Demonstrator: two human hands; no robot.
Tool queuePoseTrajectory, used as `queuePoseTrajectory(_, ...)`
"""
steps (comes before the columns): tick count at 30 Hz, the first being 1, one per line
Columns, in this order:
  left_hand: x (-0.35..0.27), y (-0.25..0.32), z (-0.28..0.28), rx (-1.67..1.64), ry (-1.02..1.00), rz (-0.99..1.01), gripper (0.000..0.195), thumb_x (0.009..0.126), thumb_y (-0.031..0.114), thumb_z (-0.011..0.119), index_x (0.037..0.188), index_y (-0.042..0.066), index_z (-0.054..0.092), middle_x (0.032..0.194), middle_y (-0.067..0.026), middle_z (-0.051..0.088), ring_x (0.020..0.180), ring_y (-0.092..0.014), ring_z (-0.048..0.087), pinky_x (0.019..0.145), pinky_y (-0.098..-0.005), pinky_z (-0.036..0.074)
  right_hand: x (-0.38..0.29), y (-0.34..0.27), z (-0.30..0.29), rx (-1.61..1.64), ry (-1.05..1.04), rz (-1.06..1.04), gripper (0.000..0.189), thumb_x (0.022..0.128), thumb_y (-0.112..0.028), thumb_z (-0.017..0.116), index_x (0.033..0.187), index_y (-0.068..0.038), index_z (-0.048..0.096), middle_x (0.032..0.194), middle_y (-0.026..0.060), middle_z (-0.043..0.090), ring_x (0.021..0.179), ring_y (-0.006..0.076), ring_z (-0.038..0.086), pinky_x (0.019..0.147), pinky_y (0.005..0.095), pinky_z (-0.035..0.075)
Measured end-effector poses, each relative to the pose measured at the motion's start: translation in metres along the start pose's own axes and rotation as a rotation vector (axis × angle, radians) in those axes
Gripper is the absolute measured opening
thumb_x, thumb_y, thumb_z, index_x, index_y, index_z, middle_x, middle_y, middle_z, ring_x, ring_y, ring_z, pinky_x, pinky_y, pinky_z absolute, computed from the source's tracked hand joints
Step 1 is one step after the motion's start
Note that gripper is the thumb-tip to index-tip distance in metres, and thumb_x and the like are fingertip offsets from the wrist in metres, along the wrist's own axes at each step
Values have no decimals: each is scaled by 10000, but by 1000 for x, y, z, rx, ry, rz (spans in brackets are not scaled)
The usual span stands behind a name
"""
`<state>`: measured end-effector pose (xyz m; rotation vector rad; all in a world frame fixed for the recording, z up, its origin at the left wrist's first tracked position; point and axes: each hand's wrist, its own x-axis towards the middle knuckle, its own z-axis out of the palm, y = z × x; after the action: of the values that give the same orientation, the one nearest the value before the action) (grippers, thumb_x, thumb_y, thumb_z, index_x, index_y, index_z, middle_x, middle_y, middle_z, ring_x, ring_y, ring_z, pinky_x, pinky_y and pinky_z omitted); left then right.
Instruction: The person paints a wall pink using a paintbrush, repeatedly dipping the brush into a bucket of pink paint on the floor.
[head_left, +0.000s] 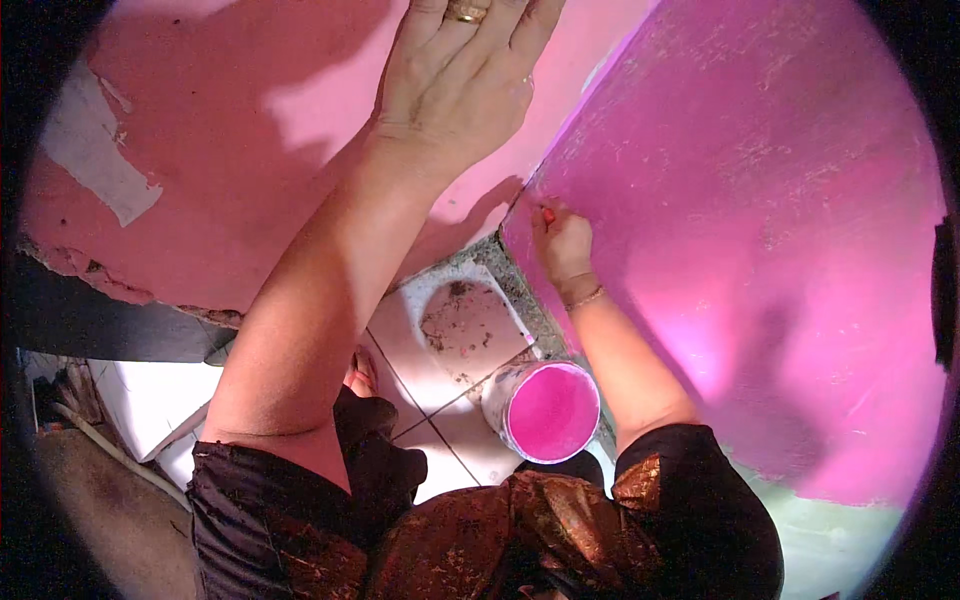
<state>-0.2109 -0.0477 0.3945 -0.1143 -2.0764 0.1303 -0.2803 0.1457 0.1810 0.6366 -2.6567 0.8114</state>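
My left hand (465, 82) reaches up over the salmon-pink wall (225, 195), its back towards me. It wears a ring, and its fingertips run out of the picture at the top; it looks flat against the wall. Low by the wall corner, my right hand (568, 238) is closed around a small red handle (549, 216). Whatever tool the handle belongs to is hidden by the hand. Beside that hand rises the wall painted bright magenta (750, 187). A white bucket (496, 409) below my right forearm holds magenta paint (555, 416).
White floor tiles (457, 450) lie below, with dirt scattered (465, 322) near the corner. The salmon wall has a bare pale patch (105, 150) and a ragged lower edge. Pale green (832, 525) shows under the magenta. A foot (363, 373) stands on the tiles.
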Motion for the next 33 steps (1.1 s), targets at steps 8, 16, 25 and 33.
queuePoseTrajectory(8, -3, -3, 5, 83, 137, 12, 462, 791, 147, 521, 1241, 51, 558, 1485, -164, 301, 1416, -325, 167, 1144, -495, 62, 3, -86, -109, 255, 462, -241, 155, 858, 29, 588, 1008, 29, 625, 861, 106, 642, 742, 133, 611, 646, 307, 519)
queuePoseTrajectory(16, -1, -7, 13, 119, 243, 54, 459, 782, 141, 525, 1229, 47, 566, 1484, -168, 299, 1415, -330, 169, 1142, -497, 69, 8, -67, -63, 197, 588, -383, 114, 831, 91, 528, 914, 21, 564, 795, 64, 559, 711, 138, 570, 626, 312, 496)
queuePoseTrajectory(25, -4, -7, 10, 72, 63, 29, 456, 809, 158, 513, 1247, 41, 556, 1490, -180, 280, 1419, -342, 144, 1143, -501, 45, -67, 1, 54, -27, 54, -23, 103, 873, -144, 526, 897, -55, 571, 742, 210, 585, 684, 432, 579, 566, 472, 465)
queuePoseTrajectory(33, -3, -10, 24, 119, 233, 66, 417, 848, 160, 479, 1240, 44, 562, 1494, -173, 275, 1419, -332, 147, 1144, -500, 36, -8, -18, -21, -7, -13, 32, 122, 861, -121, 585, 946, -35, 605, 704, 181, 603, 629, 318, 621, 563, 398, 483)
